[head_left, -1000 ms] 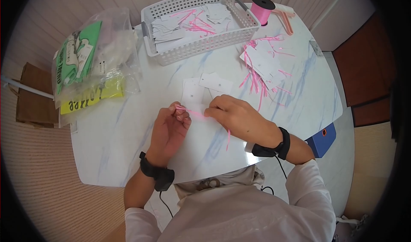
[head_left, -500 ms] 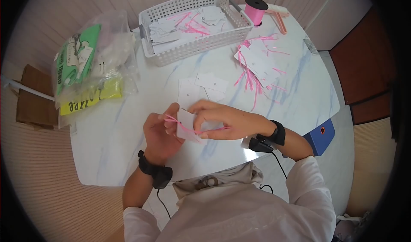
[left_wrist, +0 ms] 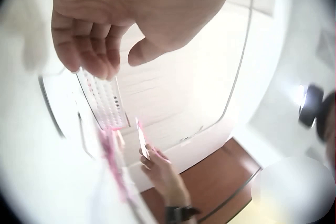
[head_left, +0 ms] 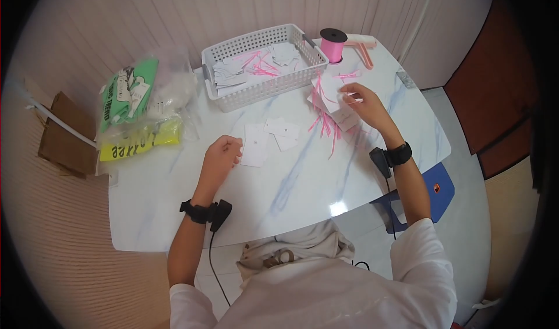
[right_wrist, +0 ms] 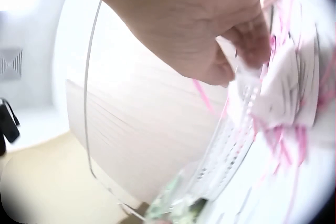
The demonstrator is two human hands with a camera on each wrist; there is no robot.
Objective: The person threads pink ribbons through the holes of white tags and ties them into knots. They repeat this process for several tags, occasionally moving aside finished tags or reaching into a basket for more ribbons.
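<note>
Over a pile of white tags (head_left: 345, 118) strung with pink ribbon, my right hand (head_left: 367, 109) pinches a white tag (left_wrist: 141, 141) with a pink ribbon. The right wrist view shows the right fingertips beside this blurred pile (right_wrist: 294, 82). Loosely curled and holding nothing, my left hand (head_left: 222, 157) hovers beside several plain white tags (head_left: 255, 145) that lie flat on the table. In the left wrist view, the fingers of that hand (left_wrist: 131, 8) hang relaxed.
A pale perforated basket (head_left: 271, 87) at the back holds white tags and pink ribbons. Right of it stands a pink ribbon spool (head_left: 332, 49), with a pink-handled tool (head_left: 364, 56) behind. Clear plastic bags (head_left: 174, 90) with green and yellow contents lie at left.
The hands were together at a tag and pink ribbon. My right hand has since carried the ribboned tag to the pile at right; my left hand has let go and stayed near the loose tags.
</note>
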